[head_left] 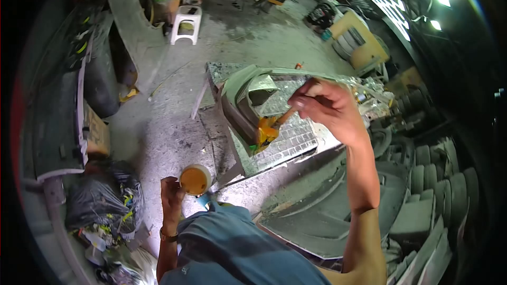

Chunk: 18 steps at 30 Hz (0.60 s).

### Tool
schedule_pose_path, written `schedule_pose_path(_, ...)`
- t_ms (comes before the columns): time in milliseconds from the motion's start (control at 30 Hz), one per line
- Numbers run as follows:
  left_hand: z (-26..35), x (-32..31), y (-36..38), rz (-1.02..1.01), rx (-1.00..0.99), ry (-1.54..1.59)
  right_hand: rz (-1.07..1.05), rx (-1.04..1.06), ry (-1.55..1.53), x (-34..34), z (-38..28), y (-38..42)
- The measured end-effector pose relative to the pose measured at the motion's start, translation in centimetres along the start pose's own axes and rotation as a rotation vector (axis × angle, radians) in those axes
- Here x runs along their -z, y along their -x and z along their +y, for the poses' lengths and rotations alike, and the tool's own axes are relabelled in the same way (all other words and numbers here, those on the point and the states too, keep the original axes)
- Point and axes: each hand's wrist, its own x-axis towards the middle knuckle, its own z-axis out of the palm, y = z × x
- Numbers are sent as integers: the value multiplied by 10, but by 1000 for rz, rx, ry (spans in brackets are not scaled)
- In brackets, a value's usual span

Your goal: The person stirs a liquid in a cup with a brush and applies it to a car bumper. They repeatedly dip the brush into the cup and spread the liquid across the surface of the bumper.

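Observation:
My left hand [172, 194], low at the left by my body, is closed round the side of a white cup [208, 175]. Amber liquid [193, 180] fills much of that cup. Farther forward, my right hand [330, 106] pinches the handle of a paintbrush [268, 130] whose head is coated in orange-yellow. The brush points down and left, its bristles overlapping the inner edge of a grey curved panel [231, 97]. This panel lies on a worktable [289, 146] with a grid-like, stained top. A small green patch shows just below the bristles.
A white stool [187, 24] stands on the concrete floor ahead. Black rubbish bags [105, 195] and a large dark panel [58, 121] line the left side. At right lie a dark hood-like panel [327, 208] and several stacked grey parts [443, 190].

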Motion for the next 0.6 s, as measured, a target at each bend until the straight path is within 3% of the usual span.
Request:
schedule_pose_path(100, 2, 23, -11, -116, 55, 11, -31, -62, 61, -28, -18, -35)
schedule_pose_path(167, -2, 35, -17, -143, -5, 5, -144, -42, 517, -50, -22, -62)
schedule_pose_path(267, -4, 53, -21, -160, 51, 33, -277, -52, 740, -81, 21, -97)
schedule_pose_path(367, 13, 64, -23, -133, 119, 41, -347, -74, 848, -98, 39, -114)
schedule_pose_path(533, 14, 88, -26, -121, 137, 91, -283, -14, 1029, -114, 38, -113)
schedule_pose_path(600, 12, 94, -28, -104, 176, 68, -392, -35, 973, -113, 45, -112)
